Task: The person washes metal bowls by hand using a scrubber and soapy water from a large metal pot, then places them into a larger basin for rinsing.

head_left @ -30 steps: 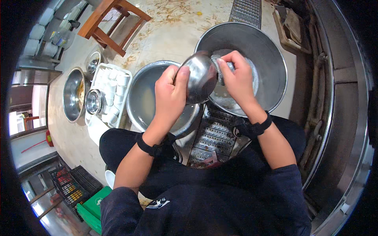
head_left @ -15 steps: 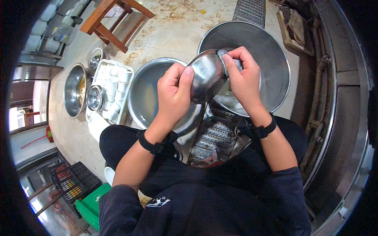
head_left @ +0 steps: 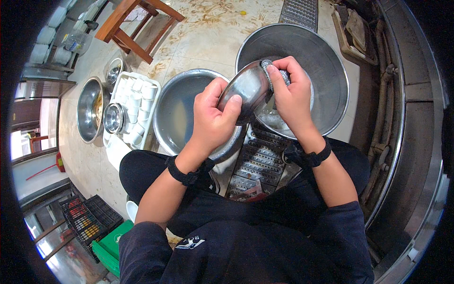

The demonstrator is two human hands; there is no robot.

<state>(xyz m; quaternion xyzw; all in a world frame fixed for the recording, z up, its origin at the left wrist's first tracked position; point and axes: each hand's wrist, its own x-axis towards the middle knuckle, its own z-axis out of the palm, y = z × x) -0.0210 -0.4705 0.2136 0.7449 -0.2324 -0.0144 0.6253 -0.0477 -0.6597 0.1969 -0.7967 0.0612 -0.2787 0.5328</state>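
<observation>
**Bowl up in both hands, scourer on the rim**

We are looking down on our own hands, and the steel bowl (head_left: 248,92) is riding between them, lifted clear above the floor grate (head_left: 257,163) and tilted on edge, its rounded back facing up to us. Our left hand (head_left: 213,118) is clamping the near rim, thumb and fingers wrapped over the lower edge. Our right hand (head_left: 291,94) is closing over the far rim, pinching a wad of steel scourer (head_left: 274,71) against the metal. So both hands are shut tight, one on the bowl, one on the scourer, with the bowl bridging them.

We are judging this bowl light and stiff, thin polished steel, nothing that will break. It is gleaming and looking wet, so we are counting it slippery; the rolled rim is the place to grip, just where the left hand has it.

Below the right hand, the big tub (head_left: 326,61) is sitting with a little water in it. Under the left hand, a second basin (head_left: 182,113) is lying just beside it, rims nearly touching. Further left, a white tray of cups (head_left: 135,99) is standing next to two more steel bowls (head_left: 90,111), and a wooden stool (head_left: 132,26) is standing up top.
</observation>
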